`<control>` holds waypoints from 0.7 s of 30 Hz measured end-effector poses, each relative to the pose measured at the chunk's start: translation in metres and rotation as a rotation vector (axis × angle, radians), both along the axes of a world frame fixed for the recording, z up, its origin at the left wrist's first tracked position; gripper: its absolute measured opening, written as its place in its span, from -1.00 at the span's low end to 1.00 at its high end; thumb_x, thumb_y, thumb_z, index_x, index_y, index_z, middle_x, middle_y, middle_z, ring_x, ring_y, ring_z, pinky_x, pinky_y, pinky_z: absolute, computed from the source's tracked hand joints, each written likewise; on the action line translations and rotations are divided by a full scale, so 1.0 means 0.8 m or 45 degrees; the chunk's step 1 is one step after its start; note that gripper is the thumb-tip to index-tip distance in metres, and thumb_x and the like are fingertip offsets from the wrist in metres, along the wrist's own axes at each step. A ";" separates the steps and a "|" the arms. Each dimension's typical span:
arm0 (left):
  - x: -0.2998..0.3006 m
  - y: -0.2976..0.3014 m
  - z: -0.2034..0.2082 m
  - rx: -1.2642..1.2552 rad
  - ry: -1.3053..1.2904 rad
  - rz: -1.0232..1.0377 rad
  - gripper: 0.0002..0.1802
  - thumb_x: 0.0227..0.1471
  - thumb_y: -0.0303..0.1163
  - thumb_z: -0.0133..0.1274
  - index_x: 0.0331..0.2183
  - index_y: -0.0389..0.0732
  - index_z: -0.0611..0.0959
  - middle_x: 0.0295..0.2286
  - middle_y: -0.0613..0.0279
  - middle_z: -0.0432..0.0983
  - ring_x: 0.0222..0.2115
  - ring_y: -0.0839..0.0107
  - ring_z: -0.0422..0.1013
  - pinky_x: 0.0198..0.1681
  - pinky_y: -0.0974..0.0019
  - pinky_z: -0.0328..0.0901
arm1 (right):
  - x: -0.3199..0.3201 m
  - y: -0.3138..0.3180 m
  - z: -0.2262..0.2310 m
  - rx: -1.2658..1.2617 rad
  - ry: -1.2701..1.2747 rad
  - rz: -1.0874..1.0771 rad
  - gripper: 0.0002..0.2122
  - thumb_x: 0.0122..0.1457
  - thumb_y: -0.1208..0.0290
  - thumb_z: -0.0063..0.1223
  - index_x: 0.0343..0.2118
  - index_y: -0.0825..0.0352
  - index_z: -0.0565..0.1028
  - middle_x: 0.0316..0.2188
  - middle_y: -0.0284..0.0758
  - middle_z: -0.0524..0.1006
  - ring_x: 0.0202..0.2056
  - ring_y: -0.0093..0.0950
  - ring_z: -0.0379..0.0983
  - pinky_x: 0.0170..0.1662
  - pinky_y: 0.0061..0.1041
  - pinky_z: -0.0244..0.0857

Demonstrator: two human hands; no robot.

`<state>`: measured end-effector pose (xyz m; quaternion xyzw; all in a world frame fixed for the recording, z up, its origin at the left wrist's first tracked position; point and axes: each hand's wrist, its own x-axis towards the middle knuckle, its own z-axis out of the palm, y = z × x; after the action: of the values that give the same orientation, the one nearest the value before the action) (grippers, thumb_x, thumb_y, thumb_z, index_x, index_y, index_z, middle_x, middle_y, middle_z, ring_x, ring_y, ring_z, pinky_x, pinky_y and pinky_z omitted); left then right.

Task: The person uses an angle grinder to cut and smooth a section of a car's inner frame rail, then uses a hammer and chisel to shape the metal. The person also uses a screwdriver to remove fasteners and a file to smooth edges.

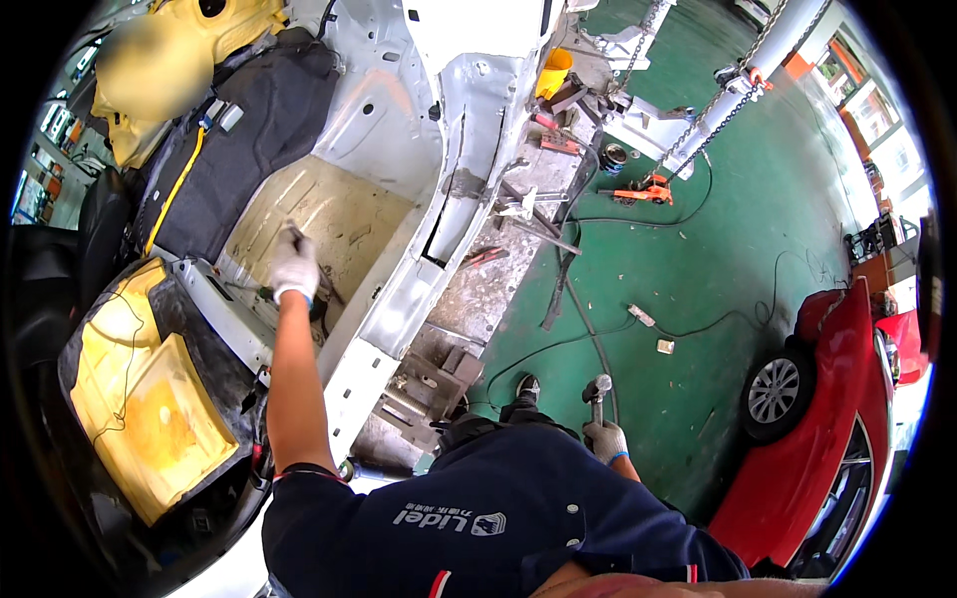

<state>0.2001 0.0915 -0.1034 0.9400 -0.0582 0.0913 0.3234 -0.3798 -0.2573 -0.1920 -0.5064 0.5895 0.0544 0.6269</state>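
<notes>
Left hand (295,263), gloved, clamps a dark slim tool (299,242) at centre-left, while right hand (605,440) grips a steel-headed hammer (597,391) upright, lower right, well apart.

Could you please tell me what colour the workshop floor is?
The floor is green, seen best in the head view.

A green painted floor (738,249) is seen, on which a stripped white car body shell (469,130) is set beside a grey metal frame platform (498,279). An orange jack (643,189), a yellow container (555,72) and black cables (638,224) are laid on the floor, along with two small pale blocks (653,332). A red car (827,419) is parked at the right edge.
</notes>
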 end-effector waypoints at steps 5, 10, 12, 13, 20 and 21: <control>-0.015 0.022 0.149 -1.456 -0.250 -0.065 -0.73 0.28 -0.21 0.13 -0.10 -0.16 0.65 -0.40 0.33 0.52 -0.40 0.50 0.42 -0.27 0.38 0.34 | -0.001 0.001 -0.004 -0.074 0.032 0.024 -0.86 0.11 0.42 0.21 -0.37 0.38 0.53 -0.59 -0.37 0.47 -0.63 -0.49 0.38 -0.52 -0.41 0.26; -0.056 -0.001 0.176 -2.161 0.138 -0.762 -0.60 0.41 -0.14 -0.06 -0.08 -0.31 0.62 -0.33 0.23 0.64 -0.23 0.34 0.56 -0.04 0.01 0.48 | 0.007 -0.001 -0.002 -0.074 0.030 0.036 -0.84 0.11 0.39 0.22 -0.42 0.38 0.53 -0.58 -0.37 0.49 -0.59 -0.51 0.40 -0.48 -0.40 0.27; -0.095 -0.051 0.158 -2.300 0.418 -0.141 -0.55 0.42 -0.14 -0.08 0.01 -0.35 0.61 -0.53 0.39 0.45 -0.56 0.59 0.35 -0.54 0.32 0.32 | 0.015 0.000 0.006 -0.097 0.050 0.100 -0.81 0.10 0.37 0.24 -0.42 0.42 0.57 -0.56 -0.39 0.51 -0.52 -0.53 0.42 -0.42 -0.40 0.29; -0.099 -0.061 0.127 -2.400 0.701 -0.076 -0.58 0.41 -0.22 -0.03 0.06 -0.37 0.59 -0.55 0.40 0.37 -0.63 0.59 0.22 -0.60 0.47 0.12 | 0.019 0.003 0.009 -0.105 0.065 0.124 -0.81 0.10 0.36 0.24 -0.43 0.42 0.57 -0.56 -0.38 0.51 -0.51 -0.52 0.43 -0.41 -0.39 0.30; -0.155 -0.139 0.145 -2.685 0.771 -0.344 -0.62 0.37 -0.55 -0.09 0.17 -0.16 0.49 -0.19 -0.15 0.60 -0.29 0.14 0.61 -0.26 0.32 0.62 | -0.006 -0.015 -0.033 -0.206 0.176 0.435 -0.81 0.10 0.28 0.26 -0.31 0.29 0.65 -0.39 -0.17 0.59 -0.32 -0.26 0.60 -0.24 -0.26 0.44; -0.138 -0.129 0.136 -2.683 0.709 -0.570 -0.58 0.33 -0.60 -0.04 0.18 -0.25 0.49 -0.09 -0.23 0.57 -0.15 0.11 0.61 -0.13 0.25 0.64 | -0.011 -0.012 -0.037 -0.254 0.106 0.459 -0.81 0.11 0.30 0.25 -0.34 0.33 0.62 -0.44 -0.23 0.57 -0.40 -0.34 0.55 -0.31 -0.31 0.39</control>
<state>0.0899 -0.0115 0.0052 0.1512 -0.0452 -0.1795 0.9710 -0.3887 -0.2670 -0.2215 -0.6604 0.5174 0.1281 0.5289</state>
